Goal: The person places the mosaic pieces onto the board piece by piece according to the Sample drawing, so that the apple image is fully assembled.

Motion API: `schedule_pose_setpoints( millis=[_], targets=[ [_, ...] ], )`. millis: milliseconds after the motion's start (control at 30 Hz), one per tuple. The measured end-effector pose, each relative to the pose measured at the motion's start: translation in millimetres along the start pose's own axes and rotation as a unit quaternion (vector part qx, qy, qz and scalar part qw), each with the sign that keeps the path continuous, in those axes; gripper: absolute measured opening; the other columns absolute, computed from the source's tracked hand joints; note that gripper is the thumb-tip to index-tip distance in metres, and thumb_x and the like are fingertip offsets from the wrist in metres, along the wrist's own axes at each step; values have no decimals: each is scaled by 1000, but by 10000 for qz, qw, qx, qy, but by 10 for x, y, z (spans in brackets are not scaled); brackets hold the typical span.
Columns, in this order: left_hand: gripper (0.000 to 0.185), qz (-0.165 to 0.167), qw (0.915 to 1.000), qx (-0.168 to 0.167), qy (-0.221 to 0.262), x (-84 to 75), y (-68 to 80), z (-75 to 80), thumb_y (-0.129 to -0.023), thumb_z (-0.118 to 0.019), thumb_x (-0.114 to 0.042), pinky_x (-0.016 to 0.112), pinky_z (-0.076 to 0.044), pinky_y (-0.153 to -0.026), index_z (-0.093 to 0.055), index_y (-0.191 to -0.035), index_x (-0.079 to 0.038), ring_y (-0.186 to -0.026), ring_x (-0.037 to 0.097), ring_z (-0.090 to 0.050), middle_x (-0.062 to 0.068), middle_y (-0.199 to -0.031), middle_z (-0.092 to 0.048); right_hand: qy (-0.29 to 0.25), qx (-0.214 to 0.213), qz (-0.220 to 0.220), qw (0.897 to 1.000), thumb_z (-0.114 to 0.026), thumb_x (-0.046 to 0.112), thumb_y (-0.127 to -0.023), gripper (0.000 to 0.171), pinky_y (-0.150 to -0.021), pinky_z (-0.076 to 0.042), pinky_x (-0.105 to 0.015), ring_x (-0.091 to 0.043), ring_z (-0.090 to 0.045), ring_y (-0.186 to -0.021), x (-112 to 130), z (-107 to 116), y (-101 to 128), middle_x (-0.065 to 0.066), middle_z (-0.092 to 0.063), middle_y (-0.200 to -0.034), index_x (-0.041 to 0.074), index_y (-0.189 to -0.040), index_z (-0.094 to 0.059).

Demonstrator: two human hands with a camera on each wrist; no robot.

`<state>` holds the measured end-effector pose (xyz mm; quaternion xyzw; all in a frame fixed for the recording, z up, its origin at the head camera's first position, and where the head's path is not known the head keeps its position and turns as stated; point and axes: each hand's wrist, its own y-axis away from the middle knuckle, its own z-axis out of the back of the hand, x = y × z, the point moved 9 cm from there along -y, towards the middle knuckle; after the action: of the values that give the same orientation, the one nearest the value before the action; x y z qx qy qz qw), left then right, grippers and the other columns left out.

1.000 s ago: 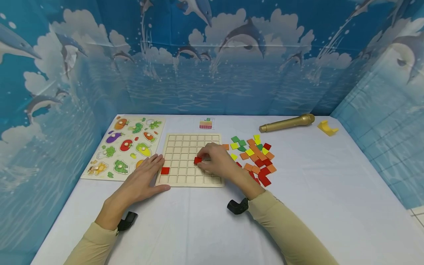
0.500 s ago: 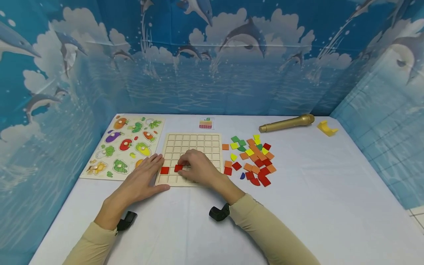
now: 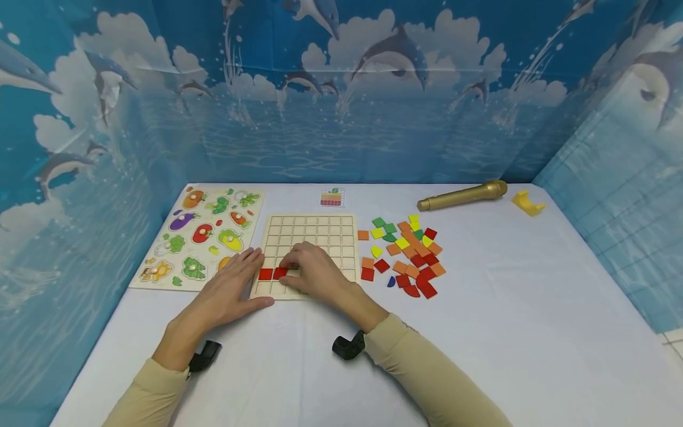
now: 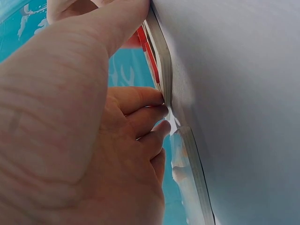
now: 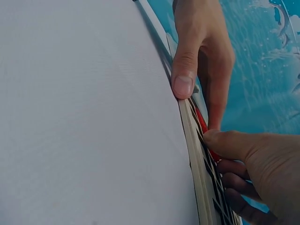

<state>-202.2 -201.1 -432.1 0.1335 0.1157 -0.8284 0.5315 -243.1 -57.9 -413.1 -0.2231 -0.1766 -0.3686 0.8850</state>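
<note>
A wooden grid board (image 3: 309, 231) lies flat in the middle of the table. One red square tile (image 3: 265, 274) sits in its leftmost column, in the second row from the front. Just right of it, my right hand (image 3: 315, 270) pinches a second red square tile (image 3: 280, 273) between thumb and fingers, down at the board's surface. My left hand (image 3: 226, 296) rests with straight fingers along the board's left edge, its thumb at the front left corner. In the right wrist view the left thumb (image 5: 183, 84) touches the board's edge (image 5: 190, 140).
Several red, orange, yellow and green tiles (image 3: 413, 249) lie scattered right of the board, with a blue piece (image 3: 391, 281). A vegetable puzzle board (image 3: 203, 234) is at left, a small pattern card (image 3: 332, 197) behind. Farther right are a gold microphone (image 3: 461, 196) and a yellow holder (image 3: 528, 204).
My right hand has carried the red tile leftward across the grid board, close beside the first red tile. The left hand has stayed in place.
</note>
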Motion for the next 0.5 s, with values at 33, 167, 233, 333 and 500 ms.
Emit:
schedule_pose_setpoints(
  millis=[33, 167, 233, 333, 500],
  targets=[
    [99, -30, 10000, -26, 0, -8, -4, 2, -90, -79, -54, 61, -22, -129, -38, -161, 0, -160, 41, -25, 19, -171, -33, 23, 4, 2, 10000, -85, 27, -91, 20, -78, -52, -25, -10, -61, -90, 0, 2, -1, 4, -74, -98, 16, -108, -84],
    [98, -89, 9999, -52, 3, -22, -20, -5, -91, -78, -55, 60, -22, -129, -38, -161, 1, -159, 41, -26, 20, -170, -34, 91, 21, -23, 10000, -85, 27, -91, 20, -78, -51, -24, -10, -60, -90, -8, -2, 1, 4, -73, -98, 17, -107, -84],
    [97, -80, 10000, -46, -1, -22, -22, -6, -91, -78, -54, 60, -23, -129, -39, -161, 1, -159, 41, -26, 20, -170, -34, 66, 19, -31, 10000, -86, 27, -91, 20, -78, -51, -24, -10, -60, -90, -9, -6, 2, 4, -73, -98, 16, -107, -84],
    [97, -46, 10000, -55, -30, -11, -16, -2, -90, -79, -54, 60, -23, -129, -39, -161, 1, -159, 41, -27, 20, -170, -34, -14, 5, -23, 10000, -85, 25, -91, 19, -78, -51, -25, -11, -60, -90, -3, -9, -4, 4, -73, -98, 16, -107, -84],
    [98, -32, 9999, -100, -51, -5, -3, 16, -90, -79, -54, 62, -24, -128, -39, -161, 1, -159, 42, -27, 20, -170, -35, -90, 2, -5, 10000, -85, 27, -91, 21, -81, -53, -25, -10, -61, -92, 9, -13, -17, 5, -74, -99, 15, -108, -83]
  ],
)
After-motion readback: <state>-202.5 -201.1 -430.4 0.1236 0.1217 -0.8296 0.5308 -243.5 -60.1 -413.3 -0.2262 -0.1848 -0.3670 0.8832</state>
